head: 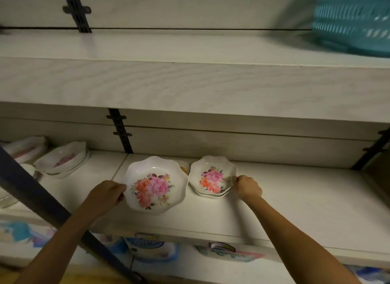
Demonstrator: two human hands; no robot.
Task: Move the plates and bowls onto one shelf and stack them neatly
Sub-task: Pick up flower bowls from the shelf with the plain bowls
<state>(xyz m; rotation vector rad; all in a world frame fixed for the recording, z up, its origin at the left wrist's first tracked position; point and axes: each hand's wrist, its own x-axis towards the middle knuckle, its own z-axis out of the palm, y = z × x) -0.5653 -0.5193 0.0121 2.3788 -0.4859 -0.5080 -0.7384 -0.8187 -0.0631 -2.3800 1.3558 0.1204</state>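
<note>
White shelf (295,199) with two scalloped white bowls bearing pink and orange flower prints. The left hand (107,194) pinches the left rim of the larger bowl (155,185), tilted toward the viewer near the shelf's front edge. The right hand (248,186) grips the right rim of the smaller bowl (212,176), which sits atop a short stack just beside it. More dishes (61,160) lie far left.

Home pantry: shelves (190,83) w/ floral dishes (157,185).

The left hand (107,194) grips a tilted floral bowl (156,185); the right hand (247,187) pinches the rim of a stacked floral bowl (212,177) on the shelf (295,199).
</note>
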